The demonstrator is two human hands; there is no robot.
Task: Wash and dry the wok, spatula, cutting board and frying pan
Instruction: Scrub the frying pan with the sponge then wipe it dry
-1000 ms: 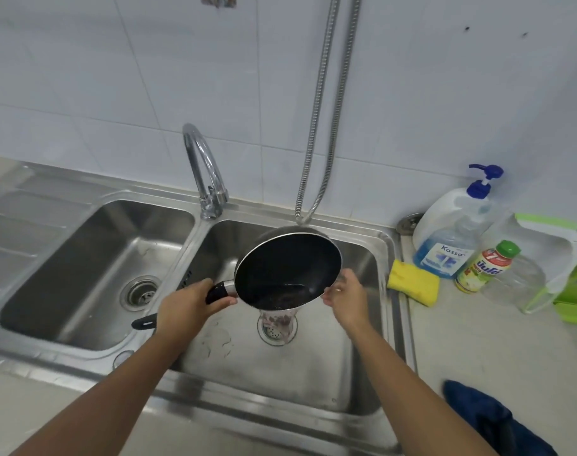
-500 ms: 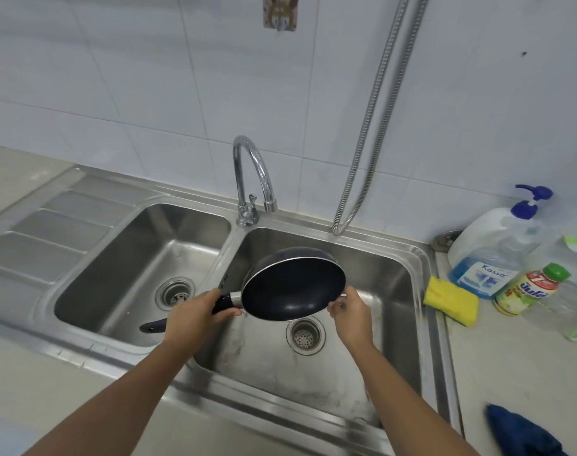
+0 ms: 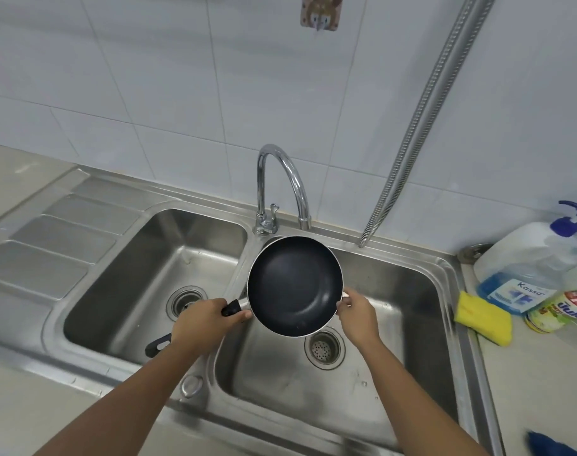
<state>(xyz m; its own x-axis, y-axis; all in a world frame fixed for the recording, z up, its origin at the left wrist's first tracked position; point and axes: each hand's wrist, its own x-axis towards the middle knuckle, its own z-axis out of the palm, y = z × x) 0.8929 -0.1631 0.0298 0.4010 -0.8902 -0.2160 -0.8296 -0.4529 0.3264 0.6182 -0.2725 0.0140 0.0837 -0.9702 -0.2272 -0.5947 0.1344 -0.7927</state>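
White tiled wall (image 3: 148,77), steel double sink (image 3: 412,255) with a faucet (image 3: 280,166) in the middle, yellow sponge (image 3: 483,315) and soap bottle (image 3: 517,268) on the counter to the right. Pan (image 3: 293,284) is held up over the right basin, tilted toward the camera. Left hand (image 3: 199,320) is wrapped round its handle, right hand (image 3: 357,312) pinching the opposite rim.

"Kassa" on pump bottle (image 3: 524,278)
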